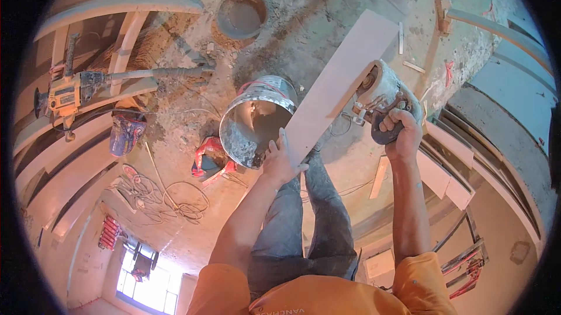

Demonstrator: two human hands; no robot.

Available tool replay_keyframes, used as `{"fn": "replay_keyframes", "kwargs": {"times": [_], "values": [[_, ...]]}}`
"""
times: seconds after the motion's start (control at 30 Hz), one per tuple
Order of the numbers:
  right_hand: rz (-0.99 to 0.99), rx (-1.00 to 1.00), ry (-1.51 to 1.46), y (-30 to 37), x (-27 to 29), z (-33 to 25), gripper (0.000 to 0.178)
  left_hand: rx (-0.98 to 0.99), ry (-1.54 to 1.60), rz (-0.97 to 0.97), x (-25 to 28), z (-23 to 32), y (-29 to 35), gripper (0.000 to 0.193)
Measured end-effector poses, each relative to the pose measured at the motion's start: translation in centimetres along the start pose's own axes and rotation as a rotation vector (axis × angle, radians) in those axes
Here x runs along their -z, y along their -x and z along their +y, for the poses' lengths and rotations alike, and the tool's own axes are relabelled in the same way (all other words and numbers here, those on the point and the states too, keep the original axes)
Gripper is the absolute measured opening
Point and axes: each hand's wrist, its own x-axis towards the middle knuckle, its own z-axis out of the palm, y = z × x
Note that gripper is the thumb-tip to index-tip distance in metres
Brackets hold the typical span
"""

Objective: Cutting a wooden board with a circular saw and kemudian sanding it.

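Observation:
A long pale strip of tile or board [345, 70] slants away from me, its near end low by my knees. My left hand [280, 162] grips that near end, with the thumb and fingers at its edge. My right hand [403, 131] is wrapped round the dark handle of a dusty handheld power cutter [387, 90]. The cutter sits at the right long edge of the strip; whether its blade touches the strip is hidden. Just left of the strip stands a mud-stained bucket [267, 85] with brownish contents, and the strip overlaps its right side in view.
A yellow demolition hammer [65, 96] lies at the left on wooden boards. A red and black bag-like item [211, 160] and coiled cable [175, 198] lie on the floor. Beyond is a round basin [242, 16]. More pale strips [447, 178] are stacked at the right.

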Motion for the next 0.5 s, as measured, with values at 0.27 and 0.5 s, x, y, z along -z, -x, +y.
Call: {"fn": "replay_keyframes", "kwargs": {"times": [0.27, 0.5], "values": [[-0.013, -0.007, 0.019, 1.3, -0.2, 0.3, 0.007, -0.009, 0.010, 0.002, -0.5, -0.5, 0.1, 0.147], [-0.007, -0.009, 0.018, 1.5, -0.4, 0.7, 0.006, 0.005, -0.003, -0.003, -0.4, -0.2, -0.1, 0.147]]}}
